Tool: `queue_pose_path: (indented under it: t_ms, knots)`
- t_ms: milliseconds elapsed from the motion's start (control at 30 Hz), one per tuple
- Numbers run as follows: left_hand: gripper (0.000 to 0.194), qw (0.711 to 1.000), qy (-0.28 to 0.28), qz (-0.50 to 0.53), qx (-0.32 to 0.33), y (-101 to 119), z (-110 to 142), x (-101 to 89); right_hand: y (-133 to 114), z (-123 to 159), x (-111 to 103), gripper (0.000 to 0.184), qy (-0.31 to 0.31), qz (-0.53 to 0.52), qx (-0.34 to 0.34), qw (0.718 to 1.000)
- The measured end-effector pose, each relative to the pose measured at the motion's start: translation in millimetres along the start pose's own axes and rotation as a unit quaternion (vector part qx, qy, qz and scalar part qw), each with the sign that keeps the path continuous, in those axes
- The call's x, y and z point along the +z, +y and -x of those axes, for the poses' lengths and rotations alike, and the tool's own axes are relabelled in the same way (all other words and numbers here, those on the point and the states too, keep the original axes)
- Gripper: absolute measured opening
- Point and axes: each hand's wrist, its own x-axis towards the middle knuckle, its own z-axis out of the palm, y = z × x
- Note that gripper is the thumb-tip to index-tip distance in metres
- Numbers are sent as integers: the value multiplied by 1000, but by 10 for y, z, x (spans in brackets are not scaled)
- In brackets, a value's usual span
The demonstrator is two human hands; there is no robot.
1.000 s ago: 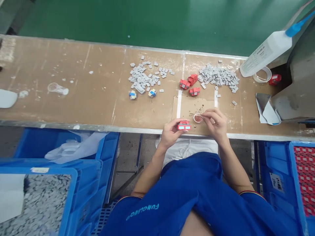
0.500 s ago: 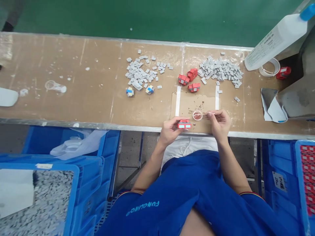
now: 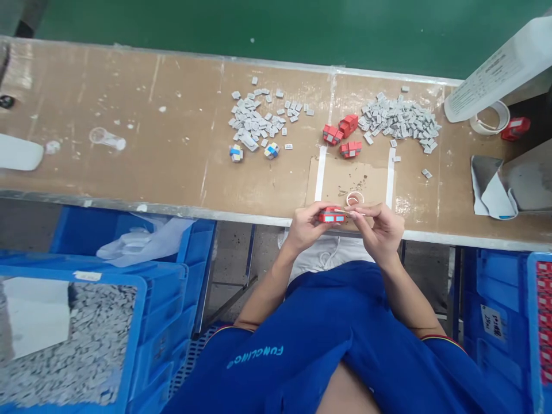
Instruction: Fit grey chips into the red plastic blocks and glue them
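My left hand [image 3: 307, 228] grips a red toy car body [image 3: 331, 215] with two pale blue windows, near the table's front edge. In my right hand [image 3: 382, 230] a thin stick [image 3: 345, 212] is pinched, its tip at the upper side of the red toy piece. A small round dish [image 3: 355, 198] stands just behind my right fingertips, on a taped cardboard sheet [image 3: 379, 178]. Several red toy pieces [image 3: 351, 150] lie beyond it.
Piles of small grey tiles [image 3: 401, 123] lie at the back, with two blue-and-yellow pieces [image 3: 271, 150] nearby. A white bottle [image 3: 495, 72], tape roll [image 3: 490, 119] and folded paper [image 3: 494, 190] stand right. Blue crates [image 3: 142, 310] flank me below the table.
My right hand has moved left, carrying the stick from the small dish to the red toy piece. My left hand still holds that piece. The whole view has shifted slightly.
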Motion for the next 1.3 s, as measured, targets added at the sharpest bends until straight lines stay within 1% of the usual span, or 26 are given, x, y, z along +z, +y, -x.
queue_pose_path:
  t_ms: [167, 333, 433, 500, 567, 667, 733, 800, 833, 867, 967, 1033, 1067, 1133, 1200, 1267, 1300]
  knots:
    - [37, 1000, -2, -15, 25, -21, -5, -6, 16, -7, 28, 9, -22, 15, -13, 1000]
    - [39, 999, -7, -12, 35, -29, -13, -5, -11, -7, 11, 6, -36, 15, -8, 999]
    - [42, 999, 0, -1, 37, -34, -19, -4, 7, -21, -59, 5, -3, 7, -1, 1000]
    - [42, 999, 4, 2, 37, -41, -20, -7, 48, -40, -119, 6, 28, 27, -1, 999]
    - [43, 999, 5, 4, 35, -48, -16, -12, 104, -54, -161, 7, 45, 58, -4, 997]
    - [49, 1000, 8, 10, 24, -58, -2, -26, 173, -44, -162, 8, 26, 109, -13, 994]
    - [52, 1000, 9, 14, 18, -62, 8, -39, 201, -39, -156, 7, -9, 139, -21, 990]
    - [53, 1000, 11, 18, 21, -66, 12, -54, 227, -77, -202, 20, -38, 157, -29, 986]
    - [53, 999, 15, 23, 26, -68, 12, -60, 248, -125, -257, 27, -41, 160, -32, 986]
    - [53, 999, 19, 32, 29, -72, 11, -65, 277, -196, -335, 31, -39, 166, -34, 985]
    - [54, 995, 27, 92, 27, -90, -2, -71, 442, -527, -644, 26, -29, 236, -9, 971]
    - [55, 989, 14, 148, 22, -104, -13, -72, 604, -784, -824, 27, -60, 302, 23, 951]
    - [55, 985, 7, 171, 21, -108, -17, -73, 688, -901, -882, 27, -91, 327, 32, 940]
    - [55, 980, 1, 198, 22, -107, -18, -80, 831, -1086, -928, 27, -155, 363, 38, 918]
    - [55, 978, 2, 206, 18, -90, -7, -91, 919, -1196, -907, 25, -201, 399, 32, 894]
    - [56, 977, 3, 211, 17, -55, 14, -101, 943, -1238, -870, 26, -209, 427, 21, 880]
    - [57, 977, 3, 214, 19, -30, 27, -105, 932, -1239, -858, 27, -203, 431, 14, 879]
